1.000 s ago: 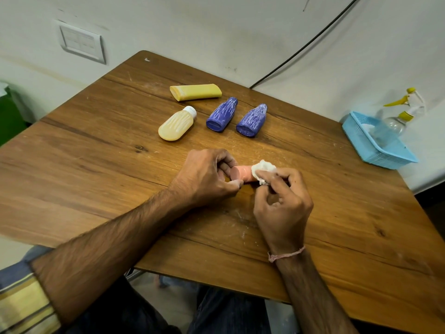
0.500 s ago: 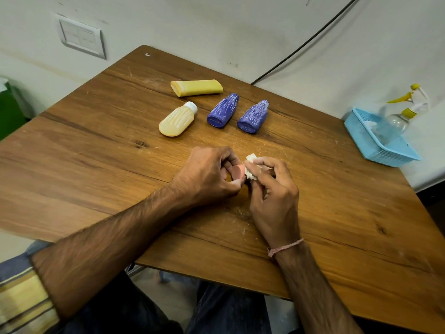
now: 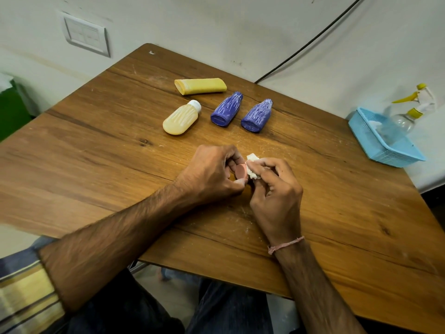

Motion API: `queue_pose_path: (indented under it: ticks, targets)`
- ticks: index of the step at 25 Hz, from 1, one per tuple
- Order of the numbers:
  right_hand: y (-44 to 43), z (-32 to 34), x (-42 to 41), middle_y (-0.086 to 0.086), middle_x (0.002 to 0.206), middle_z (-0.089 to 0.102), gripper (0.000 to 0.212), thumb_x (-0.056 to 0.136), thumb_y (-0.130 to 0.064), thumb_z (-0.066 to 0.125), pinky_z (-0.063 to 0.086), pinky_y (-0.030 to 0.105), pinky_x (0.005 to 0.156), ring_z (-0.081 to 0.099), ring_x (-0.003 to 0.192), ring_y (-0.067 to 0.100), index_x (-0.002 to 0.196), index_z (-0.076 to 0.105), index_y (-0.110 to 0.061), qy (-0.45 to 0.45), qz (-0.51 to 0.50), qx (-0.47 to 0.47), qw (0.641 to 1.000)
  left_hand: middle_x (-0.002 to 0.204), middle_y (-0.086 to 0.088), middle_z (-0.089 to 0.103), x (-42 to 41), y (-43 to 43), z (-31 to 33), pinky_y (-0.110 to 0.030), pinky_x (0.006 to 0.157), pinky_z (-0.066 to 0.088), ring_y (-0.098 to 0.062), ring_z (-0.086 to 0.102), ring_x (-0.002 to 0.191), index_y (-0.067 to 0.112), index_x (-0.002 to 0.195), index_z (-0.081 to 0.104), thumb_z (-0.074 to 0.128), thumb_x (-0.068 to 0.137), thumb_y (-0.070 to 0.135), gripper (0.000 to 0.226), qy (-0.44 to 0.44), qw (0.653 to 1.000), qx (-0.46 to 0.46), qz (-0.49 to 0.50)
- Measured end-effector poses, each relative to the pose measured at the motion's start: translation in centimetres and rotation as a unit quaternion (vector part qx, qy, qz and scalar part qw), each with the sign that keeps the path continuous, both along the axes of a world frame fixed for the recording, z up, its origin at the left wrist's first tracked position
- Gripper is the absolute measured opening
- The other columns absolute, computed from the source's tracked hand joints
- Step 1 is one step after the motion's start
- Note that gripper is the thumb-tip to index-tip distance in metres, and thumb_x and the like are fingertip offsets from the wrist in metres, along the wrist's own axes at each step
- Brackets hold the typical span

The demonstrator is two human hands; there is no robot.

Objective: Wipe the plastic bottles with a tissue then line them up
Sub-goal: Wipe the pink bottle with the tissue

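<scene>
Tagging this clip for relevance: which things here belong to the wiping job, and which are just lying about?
Job: pink bottle in the left hand; tissue in the right hand; cream bottle; two purple bottles; yellow bottle.
Lying about: blue basket; spray bottle; wall switch; cable.

A wooden tabletop [image 3: 101, 165], brown-grained, scuffed and dusted with pale specks, is standing cornerwise against a pale, smudged wall [image 3: 216, 25]. A white switch plate [image 3: 85, 36] is sitting on that wall at the left, and a black cable [image 3: 309, 42] is running down behind the far edge. Something green [image 3: 12, 112] is showing at the left. A light floor [image 3: 168, 292] is showing beneath. Soft, even light is falling across the wood.
</scene>
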State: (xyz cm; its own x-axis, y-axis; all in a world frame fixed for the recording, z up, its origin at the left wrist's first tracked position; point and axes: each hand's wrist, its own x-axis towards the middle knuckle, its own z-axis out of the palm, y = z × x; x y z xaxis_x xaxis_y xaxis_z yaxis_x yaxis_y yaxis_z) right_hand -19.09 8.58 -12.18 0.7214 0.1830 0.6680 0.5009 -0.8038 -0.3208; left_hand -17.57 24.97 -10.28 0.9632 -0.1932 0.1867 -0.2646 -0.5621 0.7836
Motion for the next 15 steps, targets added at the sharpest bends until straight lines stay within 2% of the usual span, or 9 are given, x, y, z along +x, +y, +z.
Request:
queue_pose_path:
  ticks: [3,6,9,12,15]
  targets:
    - [-0.1,0.0,-0.3,0.012,0.106,0.066,0.031,0.084,0.011,0.064,0.056,0.031,0.086,0.063,0.102,0.021,0.111,0.073,-0.003,-0.024,-0.035,0.019,0.999,0.086,0.013,0.067,0.0,0.0,0.1,-0.004,0.058,0.046,0.001,0.058,0.065,0.023,0.105,0.065,0.083,0.077,0.029,0.034,0.012,1.0,-0.007,0.006]
    - [-0.9,0.1,-0.7,0.012,0.103,0.067,0.028,0.083,0.011,0.065,0.055,0.031,0.085,0.063,0.1,0.021,0.106,0.075,-0.002,-0.043,0.007,0.014,0.999,0.086,0.012,0.068,0.0,0.1,0.1,-0.004,0.058,0.046,0.002,0.059,0.065,0.023,0.105,0.066,0.082,0.077,0.03,0.033,0.008,1.0,-0.011,0.012]
    - [-0.8,0.2,-0.5,0.011,0.106,0.066,0.032,0.085,0.011,0.063,0.055,0.032,0.087,0.062,0.103,0.021,0.11,0.074,-0.004,-0.022,0.025,-0.004,0.999,0.085,0.013,0.066,-0.1,0.1,0.1,-0.003,0.058,0.045,0.001,0.058,0.065,0.022,0.107,0.066,0.081,0.079,0.029,0.033,0.006,1.0,-0.005,0.01]
    - [-0.1,-0.2,-0.1,0.01,0.107,0.065,0.035,0.085,0.011,0.063,0.055,0.032,0.088,0.061,0.103,0.021,0.114,0.073,-0.005,-0.009,-0.022,-0.012,1.0,0.082,0.016,0.06,-0.2,0.1,0.3,-0.001,0.057,0.043,0.003,0.055,0.066,0.023,0.11,0.064,0.082,0.079,0.03,0.036,0.006,1.0,0.021,0.001]
    - [-0.4,-0.2,0.0,0.01,0.103,0.066,0.034,0.081,0.012,0.064,0.056,0.036,0.085,0.062,0.099,0.02,0.109,0.074,-0.004,-0.013,-0.086,0.042,0.995,0.084,0.017,0.058,-0.1,0.0,0.3,-0.005,0.054,0.042,0.002,0.054,0.068,0.025,0.111,0.063,0.081,0.079,0.03,0.037,0.012,1.0,0.026,0.005]
